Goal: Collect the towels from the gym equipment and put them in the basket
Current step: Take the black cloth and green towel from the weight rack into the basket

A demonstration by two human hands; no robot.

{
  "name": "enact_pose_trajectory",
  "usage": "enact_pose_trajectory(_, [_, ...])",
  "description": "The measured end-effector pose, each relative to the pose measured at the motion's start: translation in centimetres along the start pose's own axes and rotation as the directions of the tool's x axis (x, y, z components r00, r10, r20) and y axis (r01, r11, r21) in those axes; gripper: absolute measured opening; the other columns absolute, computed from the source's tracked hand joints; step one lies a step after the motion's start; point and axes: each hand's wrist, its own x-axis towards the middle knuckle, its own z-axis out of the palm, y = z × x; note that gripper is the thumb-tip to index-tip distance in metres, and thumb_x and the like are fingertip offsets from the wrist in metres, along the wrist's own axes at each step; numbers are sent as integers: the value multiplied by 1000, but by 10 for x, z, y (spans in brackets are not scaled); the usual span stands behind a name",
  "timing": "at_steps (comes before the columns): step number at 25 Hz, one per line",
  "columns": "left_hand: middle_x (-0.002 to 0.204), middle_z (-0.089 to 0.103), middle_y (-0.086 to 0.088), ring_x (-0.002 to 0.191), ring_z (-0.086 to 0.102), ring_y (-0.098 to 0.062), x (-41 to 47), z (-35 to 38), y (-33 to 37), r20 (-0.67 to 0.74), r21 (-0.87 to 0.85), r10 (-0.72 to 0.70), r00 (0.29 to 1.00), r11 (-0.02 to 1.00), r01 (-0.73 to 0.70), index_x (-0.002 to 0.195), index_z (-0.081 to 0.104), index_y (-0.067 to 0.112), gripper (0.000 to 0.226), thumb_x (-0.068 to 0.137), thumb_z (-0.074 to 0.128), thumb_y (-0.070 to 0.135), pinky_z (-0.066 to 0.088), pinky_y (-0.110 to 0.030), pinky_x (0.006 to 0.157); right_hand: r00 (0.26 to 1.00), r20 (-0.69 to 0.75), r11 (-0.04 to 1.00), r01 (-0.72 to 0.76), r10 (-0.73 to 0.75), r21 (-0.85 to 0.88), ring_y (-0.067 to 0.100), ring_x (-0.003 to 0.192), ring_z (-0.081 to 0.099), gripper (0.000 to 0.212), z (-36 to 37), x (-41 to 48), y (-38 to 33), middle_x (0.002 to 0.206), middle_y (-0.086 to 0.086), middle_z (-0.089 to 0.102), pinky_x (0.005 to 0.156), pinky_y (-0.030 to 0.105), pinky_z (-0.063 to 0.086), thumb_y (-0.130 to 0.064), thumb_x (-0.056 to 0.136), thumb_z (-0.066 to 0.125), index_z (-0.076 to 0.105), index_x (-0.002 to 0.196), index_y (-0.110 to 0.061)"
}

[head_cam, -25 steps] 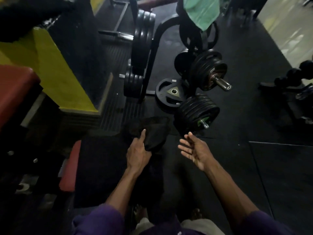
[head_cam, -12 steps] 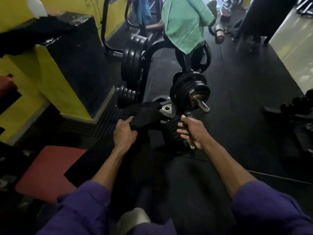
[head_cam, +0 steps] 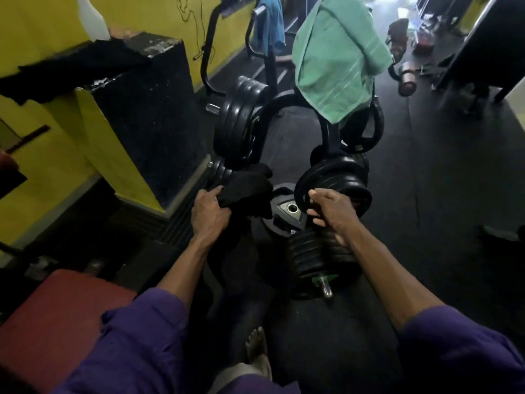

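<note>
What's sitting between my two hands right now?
In the head view, a flat weight plate with a metal-ringed centre hole lies between the left hand, which grips a black towel, and the right hand.

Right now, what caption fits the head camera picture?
Left hand grips a black towel; a green towel drapes the weight rack.

Left hand (head_cam: 208,213) gripping a bunched black towel (head_cam: 245,191), right hand (head_cam: 331,210) closed over stacked weight plates (head_cam: 333,180) on a rack (head_cam: 272,115), green towel (head_cam: 336,56) draped on top, blue towel (head_cam: 270,22) hanging behind, red bench pad (head_cam: 56,319) lower left
</note>
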Motion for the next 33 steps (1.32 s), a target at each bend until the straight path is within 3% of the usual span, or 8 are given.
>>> enact_pose_trajectory(2, [100, 58, -5, 88, 62, -26, 20, -1, 21, -18, -16, -7, 1000, 1000, 7, 123, 63, 32, 49, 76, 55, 25, 51, -33, 77, 998, -23, 996, 60, -62, -60, 15, 83, 64, 45, -2, 38, -23, 102, 0, 70, 68, 26, 51, -32, 90, 67, 58, 130, -14])
enact_pose_trajectory(5, [108, 55, -11, 98, 59, -32, 59, 4, 33, -53, 17, -41, 998, 999, 42, 129, 60, 25, 51, 79, 58, 14, 48, -37, 86, 979, -54, 957, 182, -199, -226, 14, 101, 62, 54, -6, 106, -61, 117, 3, 66, 74, 19, 47, -37, 86, 71, 56, 133, -15])
enact_pose_trajectory(8, [106, 53, -11, 98, 59, -32, 78, 10, 34, -57, 54, -61, 997, 996, 64, 130, 60, 24, 53, 79, 59, 11, 50, -39, 85, 932, -59, 856, 301, -357, -419, 19, 116, 60, 60, -12, 167, -95, 126, 5, 64, 87, 23, 43, -45, 82, 70, 57, 133, -17])
enact_pose_trajectory(13, [104, 55, -4, 89, 59, -22, 106, 15, 48, -111, 60, -118, 987, 990, 125, 126, 60, 33, 53, 75, 55, 16, 50, -32, 76, 794, -96, 657, 422, -600, -625, 36, 128, 46, 68, -37, 265, -157, 137, 23, 49, 105, 37, 37, -33, 82, 66, 45, 141, -8])
enact_pose_trajectory(18, [112, 55, -13, 102, 57, -35, 120, 10, 77, -231, 142, -159, 960, 970, 195, 131, 56, 28, 56, 78, 56, 10, 50, -45, 86, 711, -129, 556, 410, -692, -724, 42, 137, 27, 55, -48, 325, -195, 154, 24, 18, 107, 40, 32, -32, 81, 59, 43, 132, -23])
enact_pose_trajectory(22, [130, 41, -14, 104, 54, -36, 122, 17, 98, -292, 201, -178, 940, 949, 242, 142, 40, 24, 62, 83, 57, 15, 50, -46, 87, 776, -131, 603, 359, -617, -712, 50, 140, 15, 39, -41, 349, -211, 157, 30, 1, 110, 44, 26, -30, 83, 59, 48, 121, -31])
enact_pose_trajectory(27, [136, 35, -10, 108, 54, -33, 115, 29, 117, -336, 177, -159, 928, 957, 228, 131, 56, 25, 50, 83, 55, 7, 51, -41, 86, 729, -196, 581, 321, -656, -748, 39, 133, 31, 42, -48, 352, -224, 146, 8, 39, 102, 47, 23, -30, 83, 62, 59, 124, -20])
enact_pose_trajectory(33, [139, 38, -5, 111, 54, -31, 91, 38, 126, -395, 146, -238, 887, 937, 316, 121, 65, 26, 46, 80, 57, 6, 49, -41, 87, 627, 13, 500, 633, -779, -590, 32, 104, 59, 21, -68, 326, -214, 107, 13, 66, 84, 34, 41, -10, 79, 55, 66, 96, -13])
